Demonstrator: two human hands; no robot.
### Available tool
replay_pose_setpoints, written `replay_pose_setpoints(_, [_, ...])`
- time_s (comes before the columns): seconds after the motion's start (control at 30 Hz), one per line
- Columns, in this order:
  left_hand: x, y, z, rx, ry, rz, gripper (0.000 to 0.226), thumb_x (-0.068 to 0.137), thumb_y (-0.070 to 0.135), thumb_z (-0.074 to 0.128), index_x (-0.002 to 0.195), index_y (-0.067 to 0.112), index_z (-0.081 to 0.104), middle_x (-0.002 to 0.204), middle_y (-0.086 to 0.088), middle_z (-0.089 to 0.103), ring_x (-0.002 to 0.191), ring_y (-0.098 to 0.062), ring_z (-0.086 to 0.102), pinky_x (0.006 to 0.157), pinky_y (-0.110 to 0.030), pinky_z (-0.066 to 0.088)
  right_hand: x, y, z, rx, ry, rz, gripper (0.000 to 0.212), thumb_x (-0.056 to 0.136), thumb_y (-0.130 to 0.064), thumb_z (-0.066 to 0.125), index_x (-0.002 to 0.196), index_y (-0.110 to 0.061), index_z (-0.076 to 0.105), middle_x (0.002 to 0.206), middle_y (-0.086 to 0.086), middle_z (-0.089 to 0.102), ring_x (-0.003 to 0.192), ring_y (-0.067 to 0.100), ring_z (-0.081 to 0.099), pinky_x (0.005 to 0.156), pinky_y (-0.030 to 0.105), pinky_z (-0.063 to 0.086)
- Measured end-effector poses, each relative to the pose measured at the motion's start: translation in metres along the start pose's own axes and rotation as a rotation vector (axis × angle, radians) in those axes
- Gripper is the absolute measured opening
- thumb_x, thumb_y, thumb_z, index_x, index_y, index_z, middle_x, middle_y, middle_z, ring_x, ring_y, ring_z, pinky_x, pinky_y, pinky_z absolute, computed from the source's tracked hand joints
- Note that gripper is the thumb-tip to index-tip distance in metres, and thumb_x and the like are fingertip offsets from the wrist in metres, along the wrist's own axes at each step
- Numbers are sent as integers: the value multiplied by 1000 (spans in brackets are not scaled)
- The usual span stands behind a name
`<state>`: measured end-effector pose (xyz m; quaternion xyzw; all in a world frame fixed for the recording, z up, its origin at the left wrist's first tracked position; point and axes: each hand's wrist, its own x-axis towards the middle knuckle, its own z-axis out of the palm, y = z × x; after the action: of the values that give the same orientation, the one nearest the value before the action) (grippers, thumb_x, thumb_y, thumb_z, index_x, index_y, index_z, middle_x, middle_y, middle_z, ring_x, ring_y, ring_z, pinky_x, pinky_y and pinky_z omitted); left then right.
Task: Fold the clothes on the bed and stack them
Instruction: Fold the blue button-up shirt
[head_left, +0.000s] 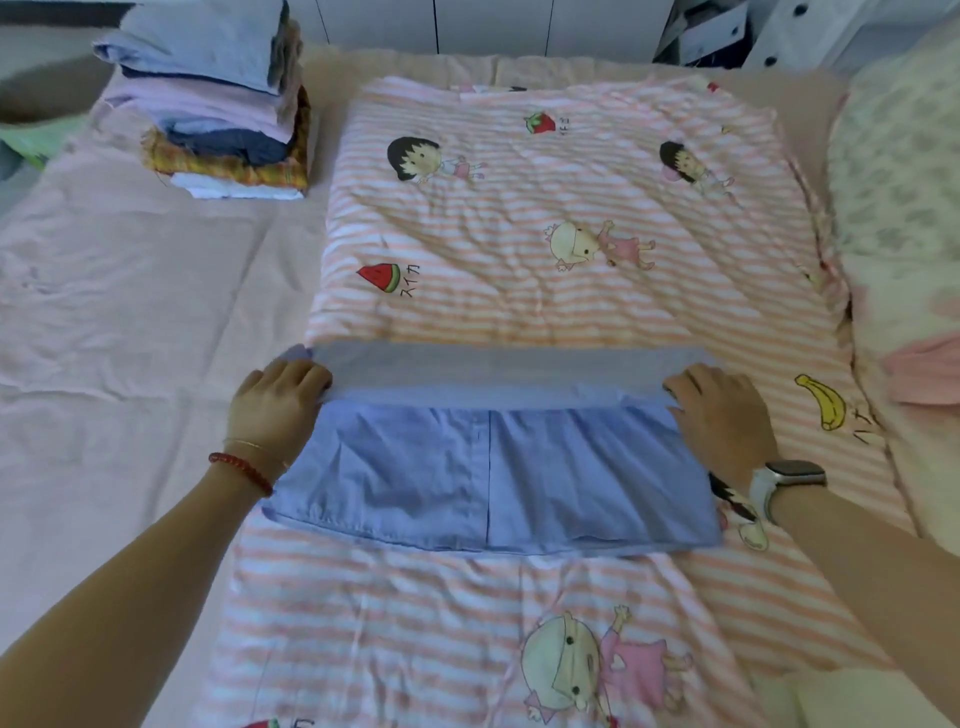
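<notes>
At far left we see a stack of folded clothes (223, 104) on the pink sheet (130, 312) of the bed, soft layers in blue, lilac, navy, orange check and white. Wrinkled open sheet lies between it and our left hand (275, 405), whose fingers (311, 376) curl round the left end of the blue shirt (493, 467), pinching its folded-over far edge. The shirt lies flat on a striped cartoon quilt (545, 234), a smooth rectangle with a centre seam. Our right hand (722, 415) grips the right end of the same fold. Further right, the quilt edge meets a floral cover (893, 208).
</notes>
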<state>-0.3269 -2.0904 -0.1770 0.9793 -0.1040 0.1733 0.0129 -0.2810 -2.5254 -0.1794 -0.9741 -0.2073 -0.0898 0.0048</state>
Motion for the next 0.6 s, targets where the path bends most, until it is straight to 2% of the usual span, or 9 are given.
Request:
replay_pose_setpoints(0.1, [-40,8,14,-16,-27,77,18,65,2,42,67,3,60,69,-14,64,50,-28,59,45,-29,44,-41,-15,13,17,-34,-16,41,40,15,80,72,-3,63,66,13,57,57,33,57,53,42,46])
replay_pose_setpoints(0.27, [-98,19,26,-51,-97,42,24,65,2,39,74,6,60,74,-12,66,56,-29,61,48,-31,46,-93,-34,32,57,-117,72,46,37,15,77,73,-8,60,71,8,56,63,31,57,60,42,46])
replay_pose_setpoints(0.33, [-115,24,27,-48,-159,19,27,65,4,37,81,9,58,77,-12,66,59,-30,62,50,-32,47,-108,-42,37,52,-175,101,45,37,8,81,74,-8,61,74,9,58,67,32,59,64,44,47])
replay_pose_setpoints(0.4, [-129,29,25,-49,-245,-39,38,63,13,34,84,8,65,87,-13,68,69,-32,64,56,-37,48,-118,-51,39,38,-236,143,40,43,-5,83,76,-9,61,85,10,60,81,34,60,78,53,46])
replay_pose_setpoints(0.47, [-135,34,22,-67,-295,-112,46,61,23,34,85,7,70,96,-13,68,81,-33,65,66,-43,47,-121,-62,40,45,-233,139,24,59,-17,69,80,-8,61,100,13,60,101,34,54,93,65,35])
replay_pose_setpoints(0.53, [-127,41,20,-81,-274,-191,45,66,28,39,91,6,69,101,-13,67,90,-35,63,76,-46,45,-111,-83,40,84,-196,80,29,69,-26,45,83,-8,62,108,15,60,111,32,48,97,70,26])
replay_pose_setpoints(0.6, [-108,53,26,-84,-245,-252,43,75,29,42,102,6,68,109,-15,65,101,-36,61,86,-49,43,-88,-114,42,126,-185,57,36,76,-28,38,89,-7,65,112,15,61,114,33,52,96,71,26])
